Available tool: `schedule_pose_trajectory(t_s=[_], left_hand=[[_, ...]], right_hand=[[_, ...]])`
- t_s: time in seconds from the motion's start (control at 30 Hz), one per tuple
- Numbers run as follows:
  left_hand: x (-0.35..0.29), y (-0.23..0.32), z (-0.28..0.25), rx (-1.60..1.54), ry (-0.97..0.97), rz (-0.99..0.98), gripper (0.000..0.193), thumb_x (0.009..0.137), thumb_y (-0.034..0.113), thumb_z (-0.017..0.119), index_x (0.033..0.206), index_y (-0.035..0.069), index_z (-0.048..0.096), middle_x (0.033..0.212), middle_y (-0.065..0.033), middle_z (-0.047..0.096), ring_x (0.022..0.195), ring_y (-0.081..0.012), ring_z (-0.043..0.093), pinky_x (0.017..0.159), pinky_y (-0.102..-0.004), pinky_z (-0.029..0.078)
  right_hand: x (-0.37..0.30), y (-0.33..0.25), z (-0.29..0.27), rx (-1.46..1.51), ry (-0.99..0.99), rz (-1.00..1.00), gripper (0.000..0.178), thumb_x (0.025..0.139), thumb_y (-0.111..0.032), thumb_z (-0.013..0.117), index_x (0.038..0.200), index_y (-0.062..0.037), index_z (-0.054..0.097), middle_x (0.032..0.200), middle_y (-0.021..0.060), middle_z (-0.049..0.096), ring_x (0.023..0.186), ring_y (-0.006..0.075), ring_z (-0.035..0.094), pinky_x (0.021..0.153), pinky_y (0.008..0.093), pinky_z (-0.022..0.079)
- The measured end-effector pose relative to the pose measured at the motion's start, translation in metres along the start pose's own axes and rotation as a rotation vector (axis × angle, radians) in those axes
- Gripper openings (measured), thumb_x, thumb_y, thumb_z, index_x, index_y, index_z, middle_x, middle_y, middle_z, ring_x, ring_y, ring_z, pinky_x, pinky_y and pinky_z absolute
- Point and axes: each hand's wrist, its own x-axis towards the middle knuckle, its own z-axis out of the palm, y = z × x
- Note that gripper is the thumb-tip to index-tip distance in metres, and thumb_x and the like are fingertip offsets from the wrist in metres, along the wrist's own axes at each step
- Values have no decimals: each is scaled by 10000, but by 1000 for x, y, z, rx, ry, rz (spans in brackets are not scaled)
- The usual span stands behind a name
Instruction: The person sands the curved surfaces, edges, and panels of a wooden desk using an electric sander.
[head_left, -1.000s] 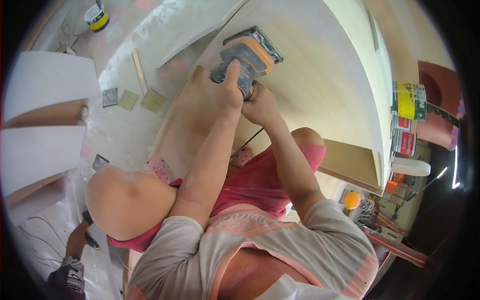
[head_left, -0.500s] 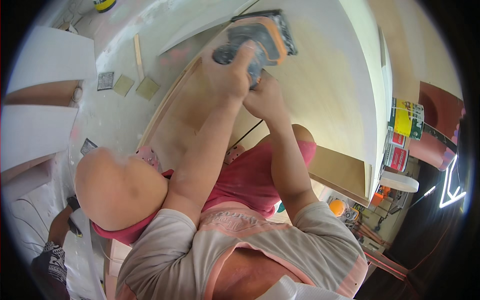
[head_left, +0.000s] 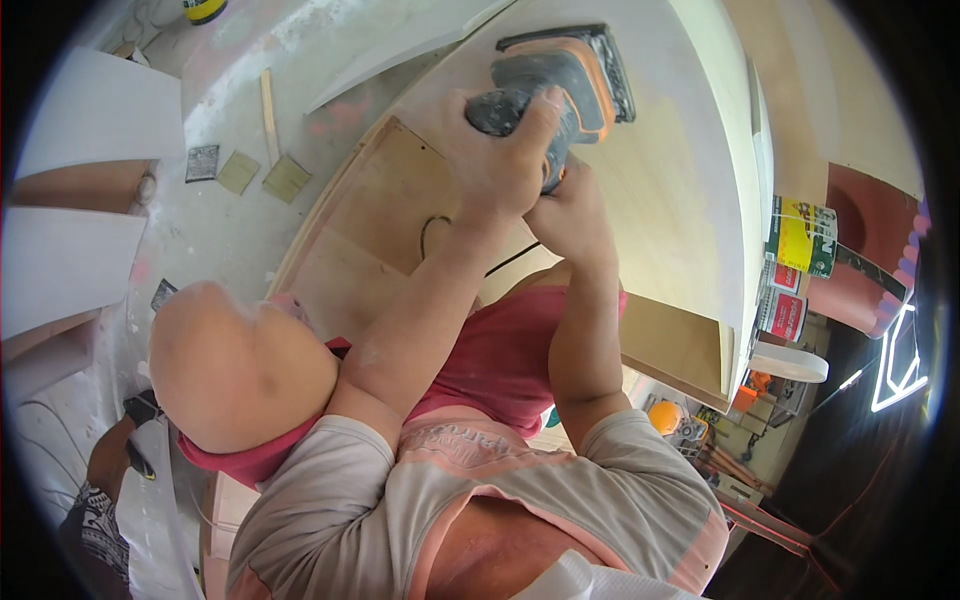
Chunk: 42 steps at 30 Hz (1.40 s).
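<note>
An orange and dark grey power sander (head_left: 543,75) with a flat rectangular pad is in both of my hands. My left hand (head_left: 512,160) wraps round the sander's body near its black front knob, thumb along the top. Just behind and to the right, my right hand (head_left: 576,212) is closed round the rear handle. The pad is against the inner face of a pale wooden panel (head_left: 665,190), part of a large box-like piece of furniture. A black cord (head_left: 512,259) runs below my right hand; part of it is hidden by my left forearm.
Square sanding sheets (head_left: 239,172) and a wooden stick (head_left: 269,115) lie on the dusty floor to the left. White curved panels (head_left: 75,270) stand beyond them. Paint cans (head_left: 803,235) are at the right. Another person's leg (head_left: 110,455) shows at lower left.
Both hands have moved the sander to the right and slightly nearer across the panel. More of the cord has come into view beside my left forearm.
</note>
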Motion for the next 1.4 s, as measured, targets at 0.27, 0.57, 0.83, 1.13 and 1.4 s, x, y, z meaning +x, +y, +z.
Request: schedule_pose_trajectory(t_s=[0.27,0.57,0.83,1.13,1.4], left_hand=[[-1,-11,-4,-106,167,-131,535,748,326,766,975,-98,531,913,-132,594,747,-160,587,620,-291,498],[-3,3,3,-140,34,-82,481,743,300,766,909,-27,453,823,-94,552,762,-138,549,644,-312,486],[32,-68,-37,-277,193,-79,456,805,312,692,998,-55,502,904,-102,584,781,-157,567,693,-291,483],[25,-129,-75,-225,284,-363,457,803,362,657,969,-40,518,874,-118,579,767,-203,585,691,-314,478],[5,-86,-40,-6,137,-83,461,756,366,703,927,-35,552,887,-135,605,773,-209,587,696,-339,483]], right_hand=[[0,1,4,-240,0,4,242,685,-45,663,919,7,628,774,76,663,730,157,618,673,320,488],[2,-14,-15,-133,-80,47,323,670,-123,698,929,48,610,818,220,662,805,355,657,727,388,497],[27,13,43,-235,-153,79,371,668,-208,667,958,20,628,886,236,661,906,393,633,780,425,494],[22,52,72,-513,-289,213,418,684,-255,691,989,24,631,955,245,659,949,405,617,809,441,493],[3,48,43,-283,-58,145,385,689,-270,692,956,1,632,916,237,665,926,403,625,795,441,490]])
